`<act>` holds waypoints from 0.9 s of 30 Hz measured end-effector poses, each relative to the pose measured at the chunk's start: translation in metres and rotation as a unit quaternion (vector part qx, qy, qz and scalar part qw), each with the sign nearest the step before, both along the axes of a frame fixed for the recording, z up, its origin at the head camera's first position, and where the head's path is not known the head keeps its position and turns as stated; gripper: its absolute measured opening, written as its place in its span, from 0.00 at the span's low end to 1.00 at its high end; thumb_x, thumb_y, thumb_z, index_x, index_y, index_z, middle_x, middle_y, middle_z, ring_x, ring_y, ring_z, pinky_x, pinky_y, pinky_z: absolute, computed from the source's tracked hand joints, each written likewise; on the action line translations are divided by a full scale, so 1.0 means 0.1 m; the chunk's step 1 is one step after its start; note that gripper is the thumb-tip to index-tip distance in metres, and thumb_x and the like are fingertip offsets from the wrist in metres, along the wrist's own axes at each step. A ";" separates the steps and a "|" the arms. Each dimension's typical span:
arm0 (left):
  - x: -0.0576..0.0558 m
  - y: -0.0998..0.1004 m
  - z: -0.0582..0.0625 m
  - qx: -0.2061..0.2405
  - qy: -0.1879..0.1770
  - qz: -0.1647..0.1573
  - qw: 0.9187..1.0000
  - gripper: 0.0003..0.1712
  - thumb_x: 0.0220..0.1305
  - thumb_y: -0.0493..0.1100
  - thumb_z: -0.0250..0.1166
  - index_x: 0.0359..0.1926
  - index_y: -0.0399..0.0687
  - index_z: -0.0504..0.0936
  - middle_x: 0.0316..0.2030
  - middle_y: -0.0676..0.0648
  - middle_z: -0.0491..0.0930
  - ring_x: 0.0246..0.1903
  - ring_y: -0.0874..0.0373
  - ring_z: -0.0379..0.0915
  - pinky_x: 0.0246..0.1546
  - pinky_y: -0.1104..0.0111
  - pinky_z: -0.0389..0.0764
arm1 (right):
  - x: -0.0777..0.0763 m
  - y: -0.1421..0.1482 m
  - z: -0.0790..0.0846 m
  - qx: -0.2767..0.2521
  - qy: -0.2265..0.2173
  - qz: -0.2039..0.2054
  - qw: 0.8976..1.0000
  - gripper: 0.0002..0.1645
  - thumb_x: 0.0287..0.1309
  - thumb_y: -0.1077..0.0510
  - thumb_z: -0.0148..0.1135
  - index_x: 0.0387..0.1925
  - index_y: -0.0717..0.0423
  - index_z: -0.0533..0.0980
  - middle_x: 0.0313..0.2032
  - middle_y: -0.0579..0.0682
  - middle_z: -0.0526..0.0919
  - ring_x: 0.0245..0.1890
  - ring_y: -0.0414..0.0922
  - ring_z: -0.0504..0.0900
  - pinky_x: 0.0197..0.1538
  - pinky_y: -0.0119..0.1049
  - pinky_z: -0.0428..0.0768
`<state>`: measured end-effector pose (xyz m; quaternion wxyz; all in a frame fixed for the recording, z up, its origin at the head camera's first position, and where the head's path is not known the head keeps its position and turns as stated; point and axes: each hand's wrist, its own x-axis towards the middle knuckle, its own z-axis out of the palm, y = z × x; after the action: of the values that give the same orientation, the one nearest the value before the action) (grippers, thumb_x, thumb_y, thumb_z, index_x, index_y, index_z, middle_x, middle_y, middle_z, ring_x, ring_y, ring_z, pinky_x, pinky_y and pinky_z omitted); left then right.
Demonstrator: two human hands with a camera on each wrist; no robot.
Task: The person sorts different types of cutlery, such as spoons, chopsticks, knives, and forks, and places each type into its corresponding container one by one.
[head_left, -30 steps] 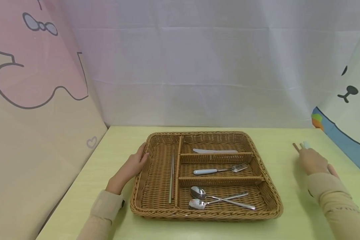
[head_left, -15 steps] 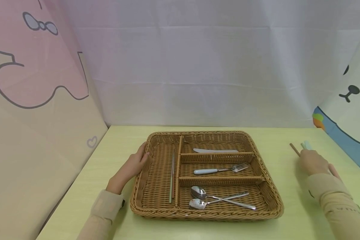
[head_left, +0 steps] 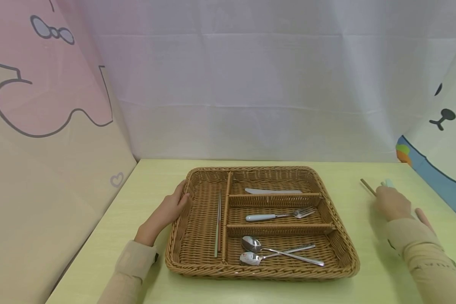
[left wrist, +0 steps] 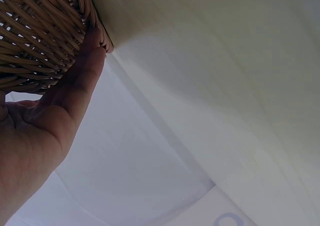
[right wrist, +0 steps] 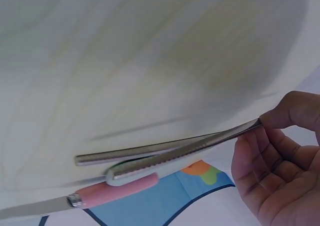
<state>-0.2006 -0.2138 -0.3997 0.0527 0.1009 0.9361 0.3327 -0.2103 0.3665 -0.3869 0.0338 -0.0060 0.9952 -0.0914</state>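
A brown wicker cutlery tray with several compartments sits on the table. My left hand holds its left side, thumb over the rim and fingers along the outer wall; in the left wrist view these fingers lie against the weave. Off to the tray's right, my right hand pinches the thin ends of chopsticks between thumb and fingertips. In the right wrist view two chopsticks meet at that pinch; whether both are held is hard to tell. Beside them lie a pale green handle and a pink-handled knife.
In the tray lie a pair of chopsticks, a table knife, a blue-handled fork and two crossed spoons. White cloth hangs behind the table; printed cloths stand at both sides.
The brown chopstick's end at my right hand has swung left, away from the pale green handle. My right hand has shifted slightly left. The left hand and tray stay put.
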 end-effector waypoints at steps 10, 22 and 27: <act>0.02 0.01 0.02 -0.002 0.005 -0.003 1.000 0.33 0.73 0.47 0.39 0.71 0.38 0.38 0.18 0.45 0.70 0.07 0.62 0.53 0.13 0.66 0.67 | -0.02 -0.24 0.09 -0.026 0.044 0.017 0.999 0.04 0.46 0.71 0.51 0.25 0.72 0.65 0.21 0.64 0.71 0.19 0.52 0.70 0.17 0.41 0.68; 0.00 0.00 -0.01 0.004 0.001 -0.003 1.000 0.34 0.73 0.47 0.39 0.71 0.40 0.38 0.17 0.46 0.70 0.07 0.62 0.52 0.13 0.66 0.66 | 0.00 -0.60 0.30 -0.019 0.062 0.039 0.997 0.03 0.47 0.73 0.46 0.27 0.72 0.65 0.22 0.62 0.68 0.18 0.49 0.65 0.17 0.36 0.63; 0.00 -0.01 -0.01 0.005 -0.001 -0.004 1.000 0.34 0.73 0.47 0.39 0.71 0.41 0.37 0.16 0.46 0.69 0.06 0.62 0.52 0.11 0.67 0.66 | 0.01 -0.77 0.38 -0.005 0.077 0.042 0.996 0.03 0.46 0.73 0.45 0.28 0.70 0.65 0.22 0.61 0.67 0.19 0.48 0.63 0.17 0.36 0.60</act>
<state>-0.2008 -0.2146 -0.4010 0.0540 0.1048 0.9339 0.3374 -0.2097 0.2897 -0.3491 -0.0395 -0.0548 0.9932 -0.0947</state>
